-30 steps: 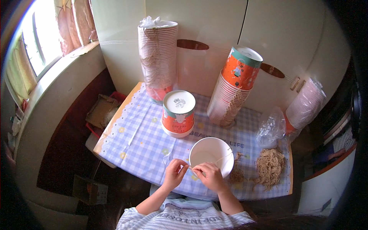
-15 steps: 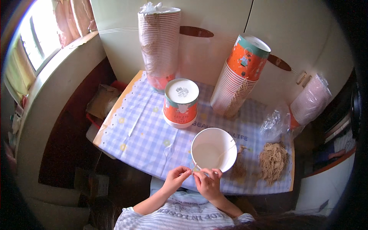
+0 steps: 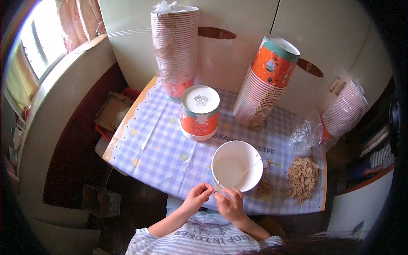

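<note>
A white paper bucket stands mouth up at the table's near edge, directly in front of me. A thin tan cord runs across its inside from the far right of the rim toward my fingers. My left hand pinches the cord with thumb and forefinger at the near rim. Beside it my right hand is closed on the same cord, its fingertips against the bucket's near wall. A small loop of cord shows between the two hands. The exact knot is too small to make out.
Behind stands an upside-down orange printed bucket. Tall bucket stacks rise at the back left and back right; a wrapped stack is at far right. Tan cord bundle and clear plastic bag lie on the checked tablecloth.
The cord loop between my fingers has shifted slightly right and looks smaller. My hands have moved only a little, and the bucket remains in place.
</note>
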A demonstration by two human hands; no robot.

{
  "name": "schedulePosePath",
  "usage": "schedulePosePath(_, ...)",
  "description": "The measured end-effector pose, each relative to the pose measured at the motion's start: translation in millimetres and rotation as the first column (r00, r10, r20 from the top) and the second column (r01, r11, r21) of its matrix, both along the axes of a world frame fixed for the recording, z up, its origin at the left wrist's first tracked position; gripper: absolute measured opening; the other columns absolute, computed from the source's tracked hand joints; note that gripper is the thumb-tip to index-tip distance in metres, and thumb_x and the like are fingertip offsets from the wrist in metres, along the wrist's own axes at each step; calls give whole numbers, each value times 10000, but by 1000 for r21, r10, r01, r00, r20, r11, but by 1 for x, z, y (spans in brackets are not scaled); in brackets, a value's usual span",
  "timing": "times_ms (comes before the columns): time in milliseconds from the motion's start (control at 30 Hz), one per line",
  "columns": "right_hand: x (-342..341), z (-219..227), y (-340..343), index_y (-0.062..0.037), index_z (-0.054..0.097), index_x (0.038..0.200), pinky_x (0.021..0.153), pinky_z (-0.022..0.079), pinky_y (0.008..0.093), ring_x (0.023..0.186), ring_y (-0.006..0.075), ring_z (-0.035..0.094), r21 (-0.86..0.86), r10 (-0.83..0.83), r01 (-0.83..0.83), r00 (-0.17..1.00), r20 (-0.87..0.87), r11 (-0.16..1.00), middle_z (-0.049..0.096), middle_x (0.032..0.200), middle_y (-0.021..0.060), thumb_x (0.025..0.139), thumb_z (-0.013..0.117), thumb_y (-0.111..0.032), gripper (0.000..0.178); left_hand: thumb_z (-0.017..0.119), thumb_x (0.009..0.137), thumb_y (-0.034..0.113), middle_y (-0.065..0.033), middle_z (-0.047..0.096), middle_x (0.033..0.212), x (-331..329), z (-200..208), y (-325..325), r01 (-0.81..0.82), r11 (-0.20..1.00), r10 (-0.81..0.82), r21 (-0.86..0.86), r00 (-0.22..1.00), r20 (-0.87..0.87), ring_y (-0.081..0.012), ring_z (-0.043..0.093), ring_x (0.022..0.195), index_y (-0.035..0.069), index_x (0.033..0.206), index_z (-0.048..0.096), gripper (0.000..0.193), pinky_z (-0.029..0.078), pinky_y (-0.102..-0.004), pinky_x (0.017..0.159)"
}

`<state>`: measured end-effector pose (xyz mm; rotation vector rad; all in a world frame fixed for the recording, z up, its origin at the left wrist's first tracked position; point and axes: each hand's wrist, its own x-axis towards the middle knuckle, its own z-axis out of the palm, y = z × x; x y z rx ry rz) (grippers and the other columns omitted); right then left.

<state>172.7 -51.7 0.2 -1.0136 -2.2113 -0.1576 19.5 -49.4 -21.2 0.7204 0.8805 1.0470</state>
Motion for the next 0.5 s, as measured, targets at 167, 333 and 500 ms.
schedulePosePath(167, 8, -8, -7, -127, 555, 931, 760, 371, 324, 896, 135, 474, -38, 22, -21, 999, 37, 999, 575, 975, -59, 726, 587, -117, 209, 552, 869, 230, 53, 492, 745, 8, 2, 0, 48, 988, -12, -147, 973, 232, -15, 370, 600, 84, 855, 524, 149, 293, -168, 521)
schedulePosePath(333, 7, -4, -4, -124, 549, 920, 744, 373, 320, 882, 136, 474, -40, 65, -63, 996, 52, 997, 572, 952, -53, 719, 584, -118, 204, 550, 869, 213, 54, 477, 707, 11, -6, 3, -18, 987, 62, -160, 961, 270, -25, 379, 591, 80, 848, 521, 137, 302, -174, 520)
schedulePosePath(500, 8, -10, -7, -121, 546, 902, 744, 375, 310, 880, 136, 482, -33, 102, -100, 991, 91, 994, 568, 913, -40, 721, 577, -117, 184, 553, 864, 194, 44, 466, 675, 11, -3, 15, -106, 975, 161, -198, 944, 287, -42, 394, 571, 78, 828, 522, 125, 311, -178, 514)
